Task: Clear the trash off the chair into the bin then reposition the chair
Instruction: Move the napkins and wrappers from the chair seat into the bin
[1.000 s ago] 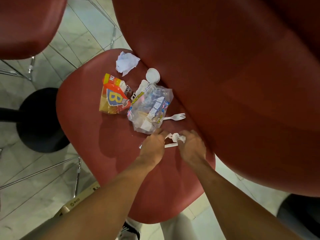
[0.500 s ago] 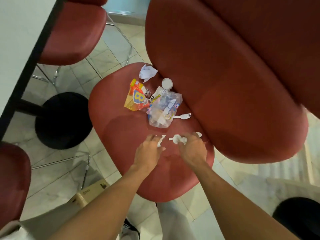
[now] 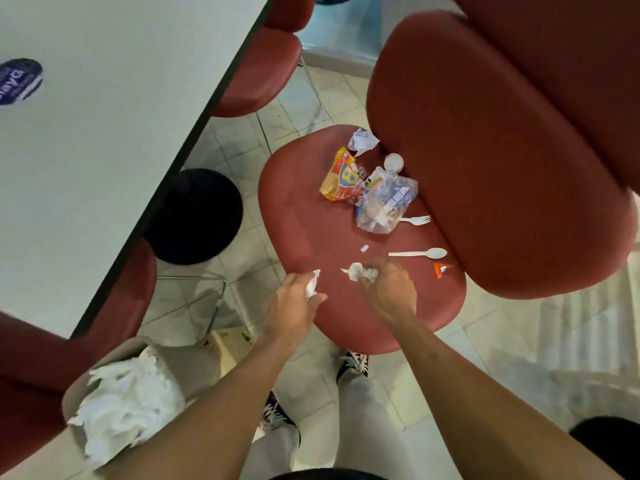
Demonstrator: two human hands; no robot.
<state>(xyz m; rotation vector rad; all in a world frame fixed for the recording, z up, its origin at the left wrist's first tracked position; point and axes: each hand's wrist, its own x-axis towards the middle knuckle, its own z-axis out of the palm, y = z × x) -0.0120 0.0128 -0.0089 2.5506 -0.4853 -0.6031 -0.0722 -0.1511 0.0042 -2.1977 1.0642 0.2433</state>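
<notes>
The red chair [image 3: 301, 209] carries the trash on its seat, backrest rising on the far right side. Toward the back of the seat lie a crumpled white paper [image 3: 362, 141], a small white lid [image 3: 393, 162], a yellow-and-red snack wrapper [image 3: 341, 178] and a clear plastic bag [image 3: 384, 204] touching that wrapper. A white plastic fork [image 3: 415, 220] pokes out from the bag's right edge, close against the backrest. Nearer the seat's front lie a white plastic spoon [image 3: 419, 253], a tiny paper scrap [image 3: 364, 248] and an orange-and-white scrap [image 3: 440, 269] at the foot of the backrest.

At the seat's front edge the right hand [image 3: 389, 289] is curled around a wad of white tissue [image 3: 362, 271]. The left hand [image 3: 294, 303], just off the seat's left front edge, pinches a smaller tissue piece [image 3: 311, 285] between thumb and fingers.

The bin [image 3: 114, 355], lined in white plastic, stands near the chair's front left, below the left forearm. Left of the chair, bare tiled floor [image 3: 239, 150] separates it from the black table base [image 3: 194, 216] and the white table [image 3: 104, 133] edge. Another red chair [image 3: 263, 71] is tucked under the table beyond. To the chair's right the floor is open tile.
</notes>
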